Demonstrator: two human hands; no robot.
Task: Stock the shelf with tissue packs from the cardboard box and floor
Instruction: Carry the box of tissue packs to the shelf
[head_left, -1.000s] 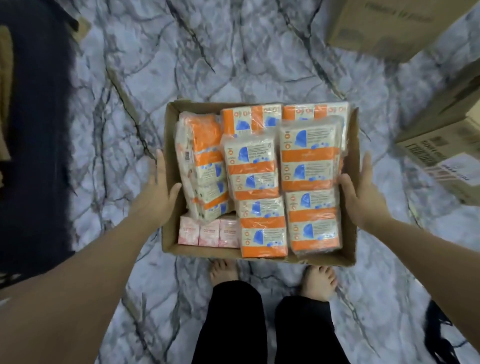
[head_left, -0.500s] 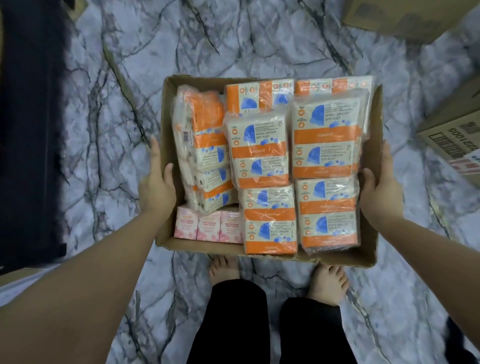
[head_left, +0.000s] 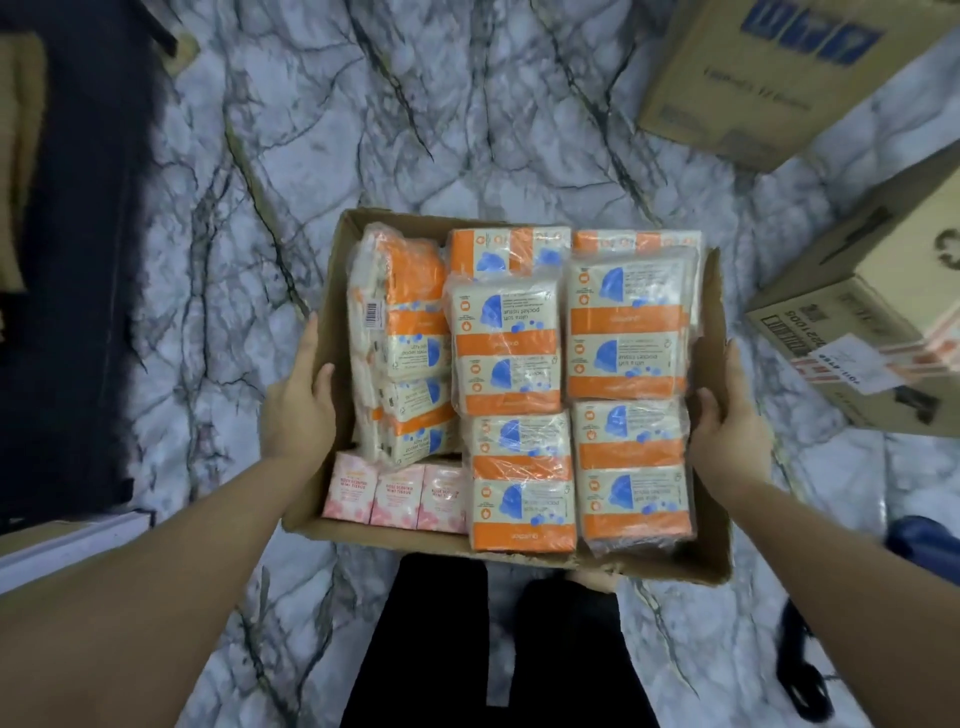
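An open cardboard box (head_left: 395, 540) hangs in front of me above the marble floor. My left hand (head_left: 296, 410) grips its left wall, thumb hooked over the rim. My right hand (head_left: 732, 431) grips the right wall the same way. Inside lie several orange-and-cream tissue packs (head_left: 623, 332) wrapped in clear plastic, some stacked, one bundle leaning at the left. Three small pink tissue packs (head_left: 395, 493) stand in the near left corner.
Closed cardboard boxes stand on the floor at the top right (head_left: 769, 78) and the right (head_left: 872, 332). A dark unit (head_left: 67, 260) fills the left edge. A blue object (head_left: 919, 545) lies low on the right. My black-trousered legs (head_left: 493, 649) are below the box.
The box has come up nearer to me and now covers most of my feet. Both hands keep their hold on its side walls.
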